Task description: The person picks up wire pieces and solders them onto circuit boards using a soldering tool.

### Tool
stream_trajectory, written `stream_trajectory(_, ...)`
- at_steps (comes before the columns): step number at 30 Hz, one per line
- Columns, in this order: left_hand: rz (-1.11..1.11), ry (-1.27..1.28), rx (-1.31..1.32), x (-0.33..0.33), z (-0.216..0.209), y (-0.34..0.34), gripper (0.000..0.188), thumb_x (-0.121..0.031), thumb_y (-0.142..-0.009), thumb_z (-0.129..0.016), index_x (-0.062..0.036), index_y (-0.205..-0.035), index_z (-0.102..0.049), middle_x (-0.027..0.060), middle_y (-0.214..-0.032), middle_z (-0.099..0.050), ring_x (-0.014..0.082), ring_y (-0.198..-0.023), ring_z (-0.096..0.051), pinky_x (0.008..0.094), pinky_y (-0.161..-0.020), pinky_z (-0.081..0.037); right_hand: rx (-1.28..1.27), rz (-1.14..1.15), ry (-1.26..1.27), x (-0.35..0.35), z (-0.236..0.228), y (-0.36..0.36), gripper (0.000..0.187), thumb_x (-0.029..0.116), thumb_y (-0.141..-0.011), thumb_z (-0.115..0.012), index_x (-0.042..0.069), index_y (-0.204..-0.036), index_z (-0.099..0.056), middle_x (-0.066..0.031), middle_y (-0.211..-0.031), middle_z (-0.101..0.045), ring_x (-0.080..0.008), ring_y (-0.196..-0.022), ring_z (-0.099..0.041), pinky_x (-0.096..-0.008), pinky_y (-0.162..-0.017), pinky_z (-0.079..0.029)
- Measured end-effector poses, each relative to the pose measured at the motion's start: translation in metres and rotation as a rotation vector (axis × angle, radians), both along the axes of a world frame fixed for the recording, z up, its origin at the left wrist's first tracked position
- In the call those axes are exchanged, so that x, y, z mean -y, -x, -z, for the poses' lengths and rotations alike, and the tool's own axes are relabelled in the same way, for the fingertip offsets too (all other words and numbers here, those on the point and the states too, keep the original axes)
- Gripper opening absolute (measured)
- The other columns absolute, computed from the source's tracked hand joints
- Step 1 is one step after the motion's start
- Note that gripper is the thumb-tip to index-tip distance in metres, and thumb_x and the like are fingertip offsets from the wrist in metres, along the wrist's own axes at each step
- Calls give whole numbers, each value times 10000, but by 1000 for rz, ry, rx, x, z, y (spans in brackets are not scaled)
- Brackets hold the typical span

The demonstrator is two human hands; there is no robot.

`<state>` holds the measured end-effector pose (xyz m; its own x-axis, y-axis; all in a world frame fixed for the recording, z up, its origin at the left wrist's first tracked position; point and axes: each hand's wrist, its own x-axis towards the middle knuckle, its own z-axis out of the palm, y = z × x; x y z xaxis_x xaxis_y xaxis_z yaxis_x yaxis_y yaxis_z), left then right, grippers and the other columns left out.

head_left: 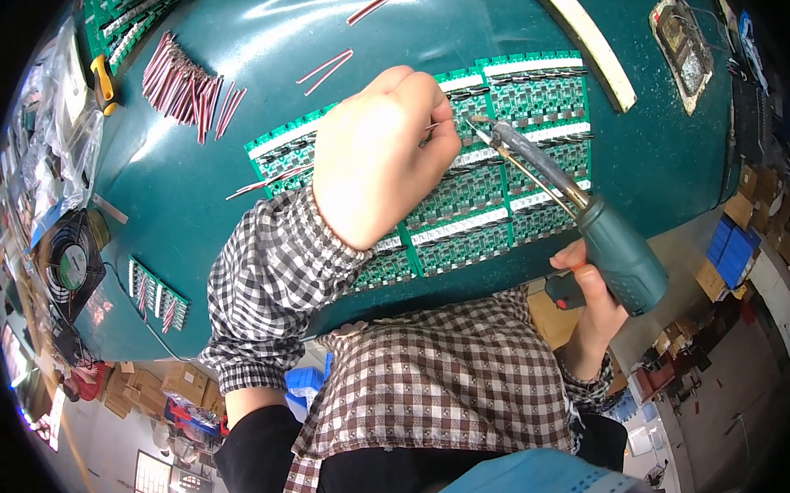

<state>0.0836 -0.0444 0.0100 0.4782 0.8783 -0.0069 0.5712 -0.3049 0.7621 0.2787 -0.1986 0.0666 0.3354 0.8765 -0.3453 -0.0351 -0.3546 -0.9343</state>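
My right hand point(595, 295) is wrapped round the grip of a green soldering gun point(623, 252). Its metal barrel and thin feed tube reach up and left, the tip at the panel of green circuit boards point(543, 99). Just left of that tip, my left hand point(386, 150) is closed in a pinch above the boards. A short bit of thin wire shows between its fingers; the rest of the wire is hidden. Rows of small dark parts and white strips cover the panel. A few red and white wires point(269, 183) lie over its left edge.
A bundle of red-and-white wires point(181, 84) lies at the upper left, by a yellow-handled tool point(103, 83). Loose wires point(327, 69) lie beyond the panel. A small fan point(69, 261) stands left, near a small board point(157, 296). A grimy tray point(682, 49) sits far right.
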Motion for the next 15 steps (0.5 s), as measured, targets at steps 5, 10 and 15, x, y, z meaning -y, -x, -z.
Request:
stream_trajectory(5, -25, -8, 4, 2, 0, -1, 106, -26, -669, -628, -47, -726, -541, 48, -661, -504, 165, -541, -498, 272, -512, -430, -6, 9, -13, -2, 0, 1, 161, 0, -729, -651, -53, -871, -595, -129, -777, -609, -213, -726, -595, -340, -676, -502)
stream_trajectory(10, -24, -30, -18, 2, 0, -1, 112, -28, -669, -633, -44, -732, -542, 53, -662, -510, 169, -547, -507, 276, -515, -433, 11, 21, 16, -1, -1, 4, 146, 2, -730, -651, -48, -856, -595, -119, -750, -602, -207, -716, -589, -341, -675, -500)
stream_trajectory(15, -10, -42, -21, 2, 0, -1, 112, -21, -667, -628, -42, -725, -536, 60, -659, -508, 184, -544, -506, 286, -511, -429, 128, -36, 17, -1, 0, 5, 265, 166, -770, -634, -66, -869, -552, -114, -733, -544, -218, -675, -561, -353, -628, -515)
